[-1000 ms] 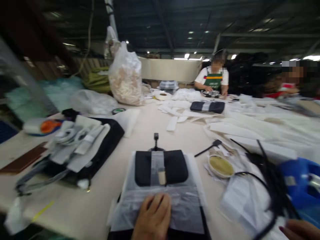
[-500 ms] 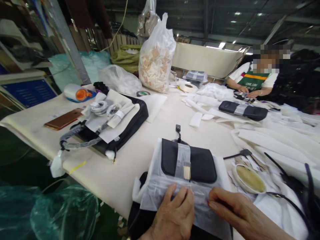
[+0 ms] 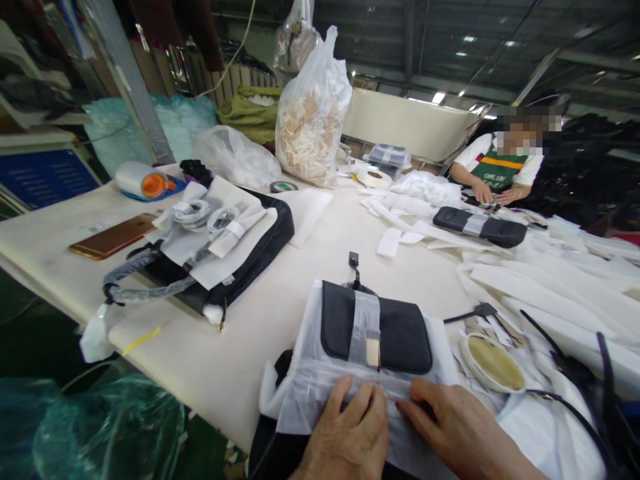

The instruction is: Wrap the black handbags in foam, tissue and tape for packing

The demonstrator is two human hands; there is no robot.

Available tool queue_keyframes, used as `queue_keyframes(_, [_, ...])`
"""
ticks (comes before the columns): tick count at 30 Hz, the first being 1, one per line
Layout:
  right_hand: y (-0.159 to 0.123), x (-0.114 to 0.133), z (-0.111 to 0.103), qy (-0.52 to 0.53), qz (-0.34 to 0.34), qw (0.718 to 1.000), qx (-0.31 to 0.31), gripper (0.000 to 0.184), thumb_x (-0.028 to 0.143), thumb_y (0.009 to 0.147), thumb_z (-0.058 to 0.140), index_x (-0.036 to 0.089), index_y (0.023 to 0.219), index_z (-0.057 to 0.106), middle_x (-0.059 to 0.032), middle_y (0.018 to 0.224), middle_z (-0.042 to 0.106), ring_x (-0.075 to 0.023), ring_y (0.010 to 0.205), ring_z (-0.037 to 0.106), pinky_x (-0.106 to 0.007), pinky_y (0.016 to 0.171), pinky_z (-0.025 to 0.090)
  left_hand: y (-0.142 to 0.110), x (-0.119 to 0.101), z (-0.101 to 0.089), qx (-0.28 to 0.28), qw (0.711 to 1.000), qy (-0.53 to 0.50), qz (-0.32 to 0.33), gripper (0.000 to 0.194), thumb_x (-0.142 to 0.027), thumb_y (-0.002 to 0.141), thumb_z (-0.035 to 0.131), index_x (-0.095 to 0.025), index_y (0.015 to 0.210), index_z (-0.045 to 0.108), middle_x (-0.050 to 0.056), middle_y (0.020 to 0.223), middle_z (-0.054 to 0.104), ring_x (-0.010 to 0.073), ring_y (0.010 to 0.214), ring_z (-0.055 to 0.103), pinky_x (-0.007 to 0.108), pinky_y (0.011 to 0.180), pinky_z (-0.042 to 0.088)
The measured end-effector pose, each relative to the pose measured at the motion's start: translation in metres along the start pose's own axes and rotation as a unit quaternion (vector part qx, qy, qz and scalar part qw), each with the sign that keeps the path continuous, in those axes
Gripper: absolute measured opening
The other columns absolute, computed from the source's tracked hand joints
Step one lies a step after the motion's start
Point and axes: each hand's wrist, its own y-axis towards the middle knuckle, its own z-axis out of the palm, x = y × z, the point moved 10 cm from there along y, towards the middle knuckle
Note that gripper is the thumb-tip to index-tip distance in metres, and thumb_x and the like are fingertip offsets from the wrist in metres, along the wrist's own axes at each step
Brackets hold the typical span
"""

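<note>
In front of me lies a black bag, partly covered by a thin translucent white sheet. On the sheet sits a black rounded panel or pouch with a translucent strip around its middle. My left hand lies on the sheet with its fingers spread, just below the pouch. My right hand rests on the sheet to the right, thumb and forefinger apart, their tips touching it. A short black strap with a square end sticks out behind the pouch.
To the left are another black bag with wrapped handles and a phone. A round dish of yellowish material and black straps lie right. Behind stand a scrap-filled plastic bag and a co-worker.
My right hand has moved slightly left and its pinched fingers have come apart onto the sheet. My left hand stays in place on it. The view has shifted slightly.
</note>
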Motion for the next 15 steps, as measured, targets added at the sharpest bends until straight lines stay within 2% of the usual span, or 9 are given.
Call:
queue_keyframes(6, [0.004,-0.002,-0.009,0.013,0.04,0.999,0.007,0.025,0.032,0.084,0.05,0.024,0.069,0.067,-0.0065,0.074,0.071,-0.0269,0.075,0.065,-0.03,0.056,0.029,0.002,0.001,-0.005,-0.03,0.999,-0.009,-0.006,0.032,-0.018,0.093,0.033,-0.017,0.094,0.066,0.002,0.102,0.064,0.0177,0.1,0.052,0.037,0.096,0.028])
queue_keyframes(12, [0.007,-0.003,-0.015,0.032,0.06,0.998,0.016,0.021,0.031,0.08,0.056,0.021,0.065,0.067,-0.0087,0.075,0.07,-0.0271,0.076,0.065,-0.029,0.056,0.027,0.002,0.003,-0.004,-0.016,1.0,-0.015,-0.013,0.039,-0.019,0.095,0.026,-0.017,0.092,0.065,0.002,0.102,0.066,0.0168,0.099,0.054,0.035,0.096,0.029])
queue_keyframes(15, [0.006,-0.004,-0.017,0.039,0.066,0.997,0.012,0.021,0.032,0.079,0.056,0.02,0.066,0.067,-0.0099,0.075,0.07,-0.0279,0.076,0.065,-0.029,0.056,0.028,0.002,0.004,-0.007,-0.033,0.999,-0.02,-0.02,0.037,-0.016,0.093,0.028,-0.014,0.092,0.064,0.005,0.101,0.065,0.0179,0.099,0.054,0.034,0.096,0.031])
